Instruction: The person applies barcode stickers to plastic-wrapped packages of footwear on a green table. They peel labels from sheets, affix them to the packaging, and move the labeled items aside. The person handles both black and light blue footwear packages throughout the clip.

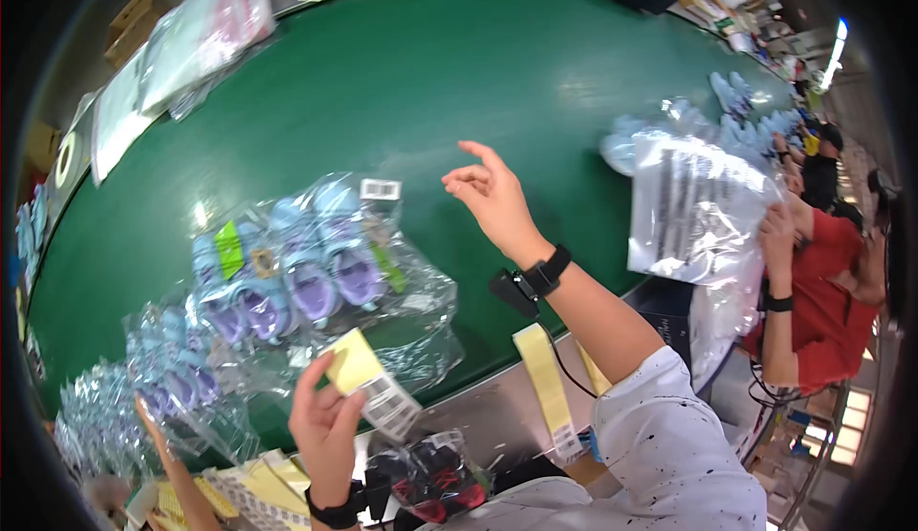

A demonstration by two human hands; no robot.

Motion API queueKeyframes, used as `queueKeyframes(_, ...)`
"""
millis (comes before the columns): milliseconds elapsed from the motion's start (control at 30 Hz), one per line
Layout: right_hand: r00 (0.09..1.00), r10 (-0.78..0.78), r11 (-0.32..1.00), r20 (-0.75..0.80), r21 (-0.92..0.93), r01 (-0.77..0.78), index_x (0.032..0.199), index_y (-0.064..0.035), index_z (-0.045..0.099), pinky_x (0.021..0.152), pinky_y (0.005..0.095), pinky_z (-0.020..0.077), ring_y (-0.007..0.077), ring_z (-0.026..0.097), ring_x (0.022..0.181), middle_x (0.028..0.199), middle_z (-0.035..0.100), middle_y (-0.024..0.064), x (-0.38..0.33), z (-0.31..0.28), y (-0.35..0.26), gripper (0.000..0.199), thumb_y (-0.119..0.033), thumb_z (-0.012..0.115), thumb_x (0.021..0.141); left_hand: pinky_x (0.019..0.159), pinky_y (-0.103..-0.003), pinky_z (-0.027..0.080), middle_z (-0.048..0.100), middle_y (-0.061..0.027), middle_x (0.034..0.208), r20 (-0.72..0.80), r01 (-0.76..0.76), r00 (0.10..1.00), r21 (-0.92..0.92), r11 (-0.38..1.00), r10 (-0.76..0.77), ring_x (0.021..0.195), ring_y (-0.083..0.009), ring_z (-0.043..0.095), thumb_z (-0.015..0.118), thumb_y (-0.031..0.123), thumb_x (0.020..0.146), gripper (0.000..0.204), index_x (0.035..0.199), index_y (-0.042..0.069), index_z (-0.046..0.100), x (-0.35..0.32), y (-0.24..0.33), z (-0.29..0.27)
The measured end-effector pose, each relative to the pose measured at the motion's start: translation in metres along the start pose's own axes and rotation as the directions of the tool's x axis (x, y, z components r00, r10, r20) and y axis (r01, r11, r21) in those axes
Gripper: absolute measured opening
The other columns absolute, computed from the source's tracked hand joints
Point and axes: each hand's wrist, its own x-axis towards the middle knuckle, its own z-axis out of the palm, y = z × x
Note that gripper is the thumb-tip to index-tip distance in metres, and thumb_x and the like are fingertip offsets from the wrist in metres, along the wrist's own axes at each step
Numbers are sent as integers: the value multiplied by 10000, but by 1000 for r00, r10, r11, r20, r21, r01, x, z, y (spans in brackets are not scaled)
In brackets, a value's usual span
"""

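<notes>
Just beside pale-blue shoes in clear bags [312,282] on a green table [535,72], a person's left hand [323,431] pinches a yellow-and-white label strip [381,392] between thumb and fingers. The right hand [497,208] hangs above the table, fingers loosely curled and slightly apart.

Sleeve [660,435]: white cloth, scattered with small dark specks
Right wristband [555,265]: black; a boxy black module [516,292] is carried on it
Cable [559,359]: thin, dark, run from the module toward the sleeve
Left wristband [330,512]: black, fastened round the wrist
</notes>
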Motion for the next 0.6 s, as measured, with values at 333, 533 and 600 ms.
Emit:
queueKeyframes(333,901,-367,361,-233,-928,-94,962,1,624,934,439,454,389,564,1087,1090,612,218,-18,-258,11,215,-100,686,783,722,-195,464,666,-47,895,18,7,1000,-8,1000,-7,808,-57,587,593,-33,911,263,1173,-52,597,-21,-15,19)
queueKeyframes(533,964,-26,45,-265,-963,-264,853,-8,612,740,509,483,427,642,855,856,668,206,-33,-303,41,105,-51,640,762,825,-235,510,651,-143,1136,80,50,996,-17,999,-49,977,-134,640,594,-87,888,369,1251,-60,537,-35,-16,43)
queueKeyframes(600,957,-144,127,-250,-964,-233,833,-15,608,705,527,479,426,651,801,785,672,185,-29,-279,49,74,-44,624,767,862,-251,521,631,-166,1195,125,65,990,-49,997,-58,1027,-162,644,593,-105,881,414,1284,-62,507,-36,-17,51)
